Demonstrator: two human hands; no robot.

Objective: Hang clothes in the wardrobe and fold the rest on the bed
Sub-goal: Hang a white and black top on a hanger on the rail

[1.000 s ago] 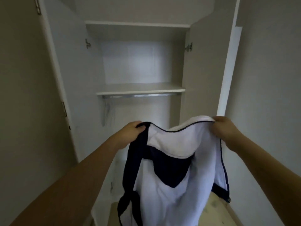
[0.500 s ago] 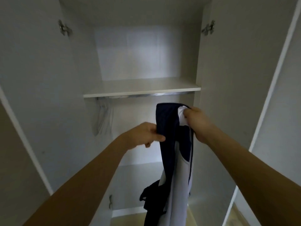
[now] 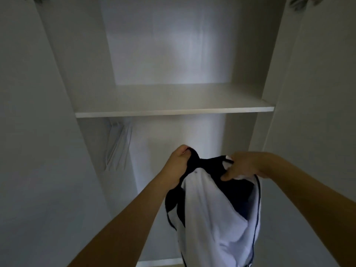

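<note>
Hanging step: jacket (image 3: 215, 209) gripped by left hand (image 3: 178, 166) and right hand (image 3: 244, 167) before wardrobe (image 3: 173, 110) (next needs a hanger).

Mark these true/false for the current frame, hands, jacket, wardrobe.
1. Both hands grip the jacket. True: the left hand and the right hand each hold the top of the navy-and-white zip jacket.
2. The jacket already hangs from the rail. False: it hangs only from the hands, below the shelf.
3. The wardrobe doors are shut. False: the wardrobe stands open, its interior in view.
4. White hangers hang at the left under the shelf. True, though the hangers are blurred.
5. Folded clothes lie stacked on the shelf. False: nothing shows on it.
</note>
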